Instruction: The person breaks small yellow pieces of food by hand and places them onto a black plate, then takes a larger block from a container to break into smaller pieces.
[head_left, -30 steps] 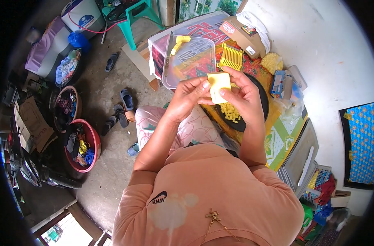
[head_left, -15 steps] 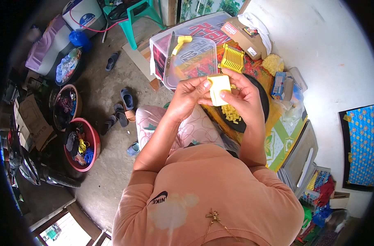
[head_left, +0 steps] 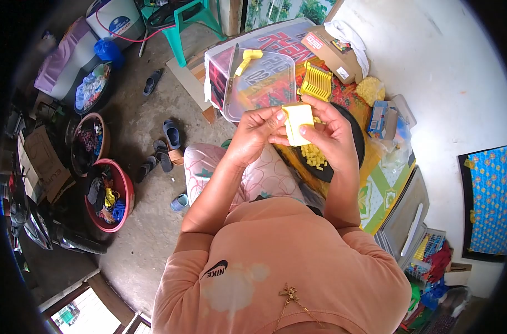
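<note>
A pale yellow block (head_left: 299, 124) is held up between my two hands, above a round black tray (head_left: 354, 133). My left hand (head_left: 257, 129) pinches its left edge with thumb and fingers. On the opposite side my right hand (head_left: 328, 129) grips it, thumb across its face. Small yellow pieces (head_left: 314, 155) lie on the tray below. Just beyond the hands is a yellow slotted tool (head_left: 316, 81). A yellow-handled peeler-like item (head_left: 248, 60) rests on a clear plastic lid (head_left: 259, 83) farther left.
Behind the tray are a cardboard box (head_left: 334, 54) and a blue box (head_left: 379, 118) on the patterned table cover (head_left: 389, 183). On the floor at left stand a red basin (head_left: 125, 195) with clothes and several slippers (head_left: 171, 134). A green chair (head_left: 178, 42) is at the back.
The view has shifted very slightly. Both hands keep hold of the yellow block, which is turned a little so its face looks slightly different.
</note>
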`<action>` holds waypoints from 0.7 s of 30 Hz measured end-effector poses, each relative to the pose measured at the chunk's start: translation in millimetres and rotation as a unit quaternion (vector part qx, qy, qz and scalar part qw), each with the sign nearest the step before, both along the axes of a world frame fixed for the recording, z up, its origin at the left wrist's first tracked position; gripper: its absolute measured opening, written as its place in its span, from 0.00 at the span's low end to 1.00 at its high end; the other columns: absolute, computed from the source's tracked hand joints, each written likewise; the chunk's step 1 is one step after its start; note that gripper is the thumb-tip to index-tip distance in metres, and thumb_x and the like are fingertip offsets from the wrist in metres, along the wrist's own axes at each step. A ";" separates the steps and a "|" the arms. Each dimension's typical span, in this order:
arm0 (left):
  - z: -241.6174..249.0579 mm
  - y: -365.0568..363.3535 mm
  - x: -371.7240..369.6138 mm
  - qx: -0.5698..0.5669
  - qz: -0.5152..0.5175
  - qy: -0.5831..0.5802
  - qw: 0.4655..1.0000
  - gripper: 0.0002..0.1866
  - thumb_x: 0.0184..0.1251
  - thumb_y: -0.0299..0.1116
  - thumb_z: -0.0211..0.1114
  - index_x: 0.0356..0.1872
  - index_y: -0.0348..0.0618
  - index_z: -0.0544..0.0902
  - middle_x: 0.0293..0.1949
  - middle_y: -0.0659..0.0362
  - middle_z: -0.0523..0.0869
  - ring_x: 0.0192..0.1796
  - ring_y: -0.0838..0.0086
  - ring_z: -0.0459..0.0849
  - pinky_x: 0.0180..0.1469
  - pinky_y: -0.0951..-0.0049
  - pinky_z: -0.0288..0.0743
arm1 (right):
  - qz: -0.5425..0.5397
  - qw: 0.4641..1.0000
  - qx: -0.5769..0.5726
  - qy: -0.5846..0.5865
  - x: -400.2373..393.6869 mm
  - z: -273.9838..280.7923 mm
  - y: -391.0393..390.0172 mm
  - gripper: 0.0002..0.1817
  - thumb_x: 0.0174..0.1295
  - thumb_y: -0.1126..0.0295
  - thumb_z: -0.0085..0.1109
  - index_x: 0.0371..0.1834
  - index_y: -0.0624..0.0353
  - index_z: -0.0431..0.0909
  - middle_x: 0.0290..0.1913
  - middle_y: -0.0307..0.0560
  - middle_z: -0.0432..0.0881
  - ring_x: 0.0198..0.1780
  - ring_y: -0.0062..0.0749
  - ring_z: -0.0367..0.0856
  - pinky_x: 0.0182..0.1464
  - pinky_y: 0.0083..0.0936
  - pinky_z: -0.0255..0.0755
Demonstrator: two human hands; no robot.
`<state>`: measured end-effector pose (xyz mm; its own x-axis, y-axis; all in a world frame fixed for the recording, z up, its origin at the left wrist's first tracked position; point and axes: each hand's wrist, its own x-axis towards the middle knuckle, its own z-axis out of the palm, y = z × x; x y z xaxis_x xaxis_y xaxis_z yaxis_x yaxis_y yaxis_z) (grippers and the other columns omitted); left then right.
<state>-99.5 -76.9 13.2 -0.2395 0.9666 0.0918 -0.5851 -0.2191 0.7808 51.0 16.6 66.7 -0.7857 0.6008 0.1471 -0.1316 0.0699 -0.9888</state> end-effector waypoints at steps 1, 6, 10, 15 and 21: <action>-0.2 -0.3 0.0 -0.001 0.000 -0.001 1.000 0.17 0.71 0.36 0.56 0.50 0.31 0.78 0.39 0.53 0.85 0.36 0.72 0.86 0.36 0.74 0.84 | 0.000 1.000 0.000 0.000 -0.1 -0.2 -0.1 0.29 0.56 0.81 0.62 0.63 0.65 0.66 0.52 0.51 0.77 0.47 0.25 0.80 0.47 0.20 0.77; -0.1 -1.1 -0.7 0.001 0.000 -0.007 1.000 0.17 0.71 0.36 0.56 0.51 0.31 0.78 0.39 0.53 0.85 0.37 0.72 0.86 0.36 0.74 0.83 | 0.001 1.000 0.000 0.002 -1.4 -0.4 -0.2 0.29 0.56 0.81 0.62 0.63 0.65 0.66 0.52 0.51 0.77 0.47 0.25 0.80 0.47 0.20 0.76; -0.3 -1.7 -2.0 0.000 -0.004 -0.007 1.000 0.17 0.71 0.36 0.56 0.51 0.31 0.78 0.39 0.53 0.85 0.36 0.72 0.87 0.36 0.74 0.83 | 0.005 1.000 -0.002 0.003 -1.8 -0.1 0.0 0.29 0.56 0.81 0.62 0.63 0.65 0.66 0.52 0.51 0.77 0.47 0.25 0.80 0.48 0.20 0.76; 0.0 -2.6 -1.6 -0.001 0.002 0.005 1.000 0.18 0.71 0.38 0.56 0.49 0.31 0.78 0.38 0.53 0.85 0.36 0.72 0.87 0.36 0.74 0.83 | 0.000 1.000 -0.011 -0.007 -1.7 1.9 -2.4 0.29 0.56 0.82 0.62 0.63 0.65 0.66 0.52 0.50 0.77 0.47 0.24 0.80 0.47 0.20 0.76; 8.4 -4.1 0.8 -0.022 0.027 0.005 0.999 0.18 0.70 0.41 0.57 0.46 0.33 0.80 0.35 0.55 0.86 0.33 0.75 0.86 0.32 0.77 0.82 | 0.005 1.000 0.001 -0.004 -3.9 -2.3 -4.6 0.29 0.56 0.82 0.61 0.63 0.64 0.66 0.51 0.47 0.77 0.45 0.21 0.80 0.46 0.18 0.76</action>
